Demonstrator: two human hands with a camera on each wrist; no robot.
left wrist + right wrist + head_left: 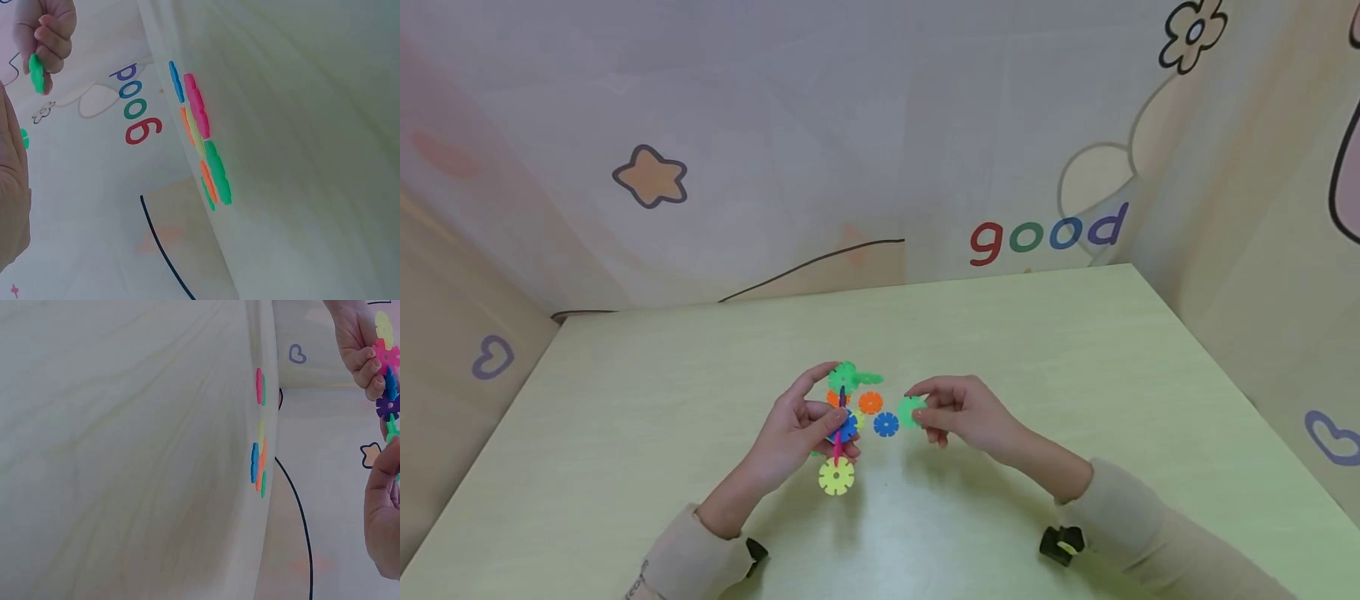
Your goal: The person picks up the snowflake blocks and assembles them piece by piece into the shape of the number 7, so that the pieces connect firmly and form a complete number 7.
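Observation:
My left hand [790,429] grips a chain of notched plastic discs, its thumb over a blue disc [847,427]. The chain has a yellow disc [837,476] at its near end and a green disc [844,377] at its far end. Another green piece [869,378] juts rightward from that end. Pink [387,357] and purple [387,407] discs in the chain show in the right wrist view. To the right, my right hand [970,412] pinches a separate green disc [910,412], seen nearly edge-on in the left wrist view.
Loose discs lie flat on the pale table [700,400] below and between the hands, among them an orange one [871,403] and a blue one [886,424]. Pink [197,106] and green [217,172] ones show in the left wrist view. A printed curtain [812,125] rises behind the table.

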